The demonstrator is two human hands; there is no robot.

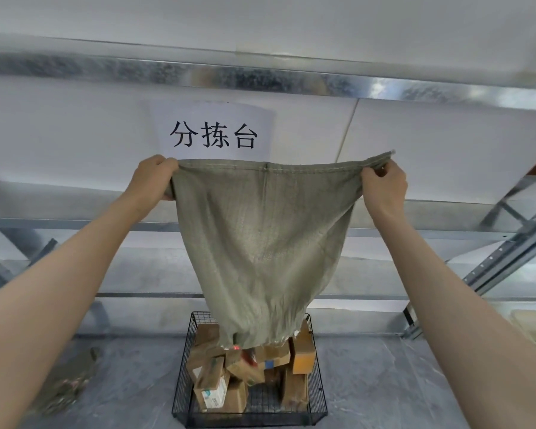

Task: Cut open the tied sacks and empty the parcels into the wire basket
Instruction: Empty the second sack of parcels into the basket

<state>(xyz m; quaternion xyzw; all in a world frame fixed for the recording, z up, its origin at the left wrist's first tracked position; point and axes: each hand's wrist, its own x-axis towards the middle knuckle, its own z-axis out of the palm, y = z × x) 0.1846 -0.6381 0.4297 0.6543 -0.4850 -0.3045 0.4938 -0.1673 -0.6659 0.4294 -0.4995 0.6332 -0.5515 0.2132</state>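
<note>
Both forearms extend up and forward from the lower corners of the view. Left hand [153, 178] grips one corner of the sack [260, 243] along its bottom seam, and right hand [384, 187] pinches the opposite corner at about the same height; neither is plainly nearer. Sack hangs inverted between the hands, long axis vertical, mouth lowest and directly above the wire basket [181, 382] on the worktop [384, 382]. Parcels [304, 354] lie heaped beneath the mouth. Sack looks slack and probably near empty, so any shake should be kept plumb over the basket.
</note>
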